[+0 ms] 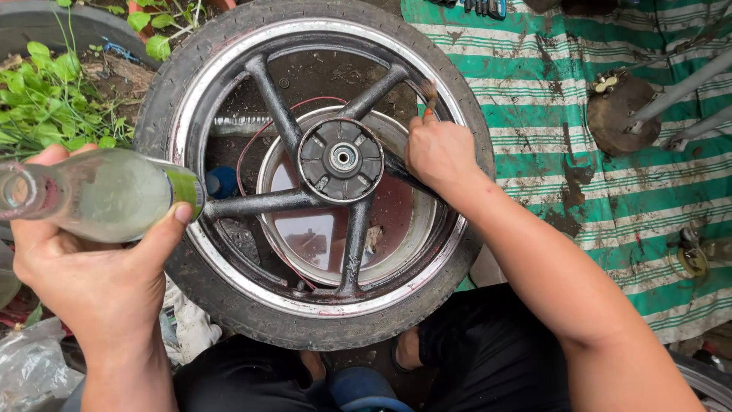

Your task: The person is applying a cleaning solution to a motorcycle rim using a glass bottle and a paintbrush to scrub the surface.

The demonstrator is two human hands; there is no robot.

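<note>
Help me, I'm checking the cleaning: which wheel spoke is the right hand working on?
The upper-right spoke, running from the hub toward the rim. The right hand rests beside it, holding a small brush near its outer end; the other four spokes are untouched.

One head-worn view, straight down and close over the wheel [316, 172] lying flat, knees at the bottom edge.

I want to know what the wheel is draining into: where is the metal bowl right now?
In the head view the metal bowl sits directly under the wheel, showing through the spokes below the hub, beside the right hand.
</note>
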